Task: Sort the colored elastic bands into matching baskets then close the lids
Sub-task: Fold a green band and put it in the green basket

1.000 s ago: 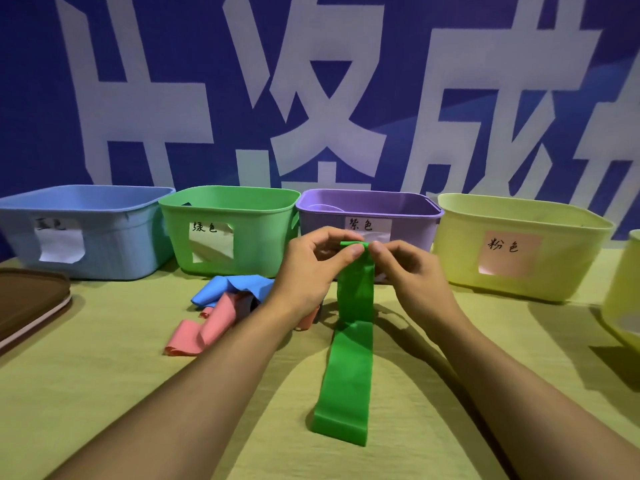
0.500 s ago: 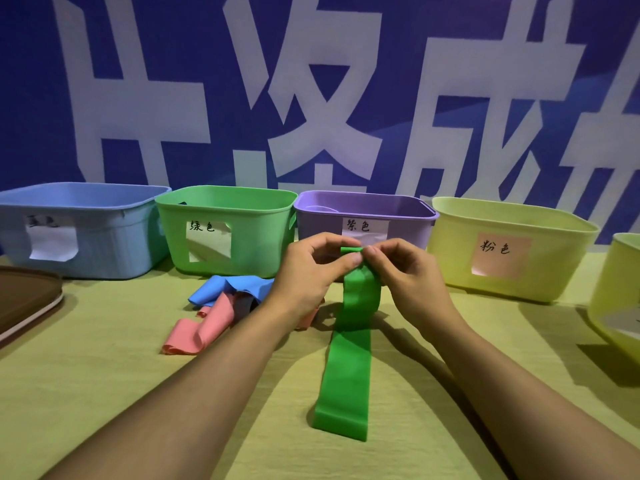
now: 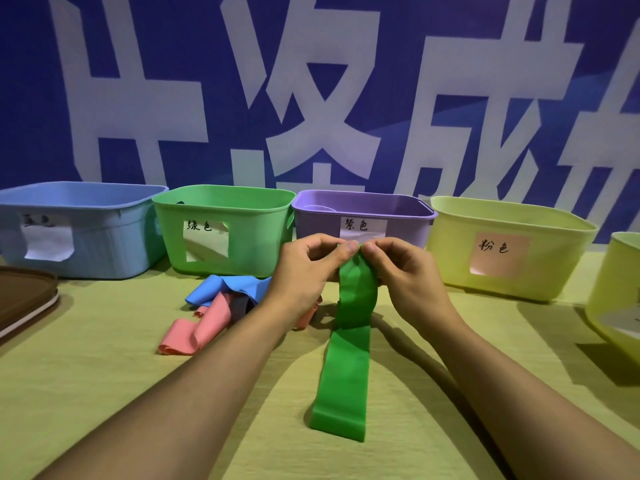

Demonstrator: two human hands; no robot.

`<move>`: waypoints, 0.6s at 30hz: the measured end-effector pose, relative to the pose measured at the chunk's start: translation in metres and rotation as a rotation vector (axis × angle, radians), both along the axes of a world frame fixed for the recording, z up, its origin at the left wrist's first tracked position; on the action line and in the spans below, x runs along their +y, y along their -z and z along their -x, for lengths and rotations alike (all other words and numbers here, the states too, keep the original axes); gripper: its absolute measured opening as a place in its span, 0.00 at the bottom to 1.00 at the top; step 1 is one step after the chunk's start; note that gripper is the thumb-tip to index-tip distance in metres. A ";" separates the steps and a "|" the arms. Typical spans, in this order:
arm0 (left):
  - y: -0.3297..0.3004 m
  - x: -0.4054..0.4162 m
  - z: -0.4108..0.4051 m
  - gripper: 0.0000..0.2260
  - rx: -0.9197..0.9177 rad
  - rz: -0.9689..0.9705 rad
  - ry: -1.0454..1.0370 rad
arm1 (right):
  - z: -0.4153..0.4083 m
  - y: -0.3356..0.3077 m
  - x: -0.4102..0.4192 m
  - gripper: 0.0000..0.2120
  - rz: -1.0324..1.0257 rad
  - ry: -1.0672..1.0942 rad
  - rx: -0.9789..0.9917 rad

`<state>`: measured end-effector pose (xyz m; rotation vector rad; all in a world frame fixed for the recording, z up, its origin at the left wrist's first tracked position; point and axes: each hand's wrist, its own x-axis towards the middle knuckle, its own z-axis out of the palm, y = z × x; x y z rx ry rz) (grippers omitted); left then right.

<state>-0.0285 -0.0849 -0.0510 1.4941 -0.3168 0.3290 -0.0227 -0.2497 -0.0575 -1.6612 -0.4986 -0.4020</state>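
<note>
Both hands' grip pinches green band [image 3: 346, 358] top edge; purple basket [image 3: 360, 216] holds pale item, other baskets' contents hidden.

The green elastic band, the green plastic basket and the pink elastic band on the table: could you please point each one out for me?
green elastic band [image 3: 346, 372], head view, flat middle of the strip.
green plastic basket [image 3: 256, 251], head view, front wall right of the label.
pink elastic band [image 3: 211, 320], head view, folded middle.

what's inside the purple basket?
Only the purple basket far inner wall and a pale curved edge near its left corner show; the front wall hides the floor, so any bands are unseen.
</note>
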 end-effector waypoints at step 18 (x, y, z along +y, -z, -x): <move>0.000 -0.001 0.003 0.05 -0.006 0.010 -0.015 | 0.008 -0.005 0.003 0.10 -0.036 0.024 0.074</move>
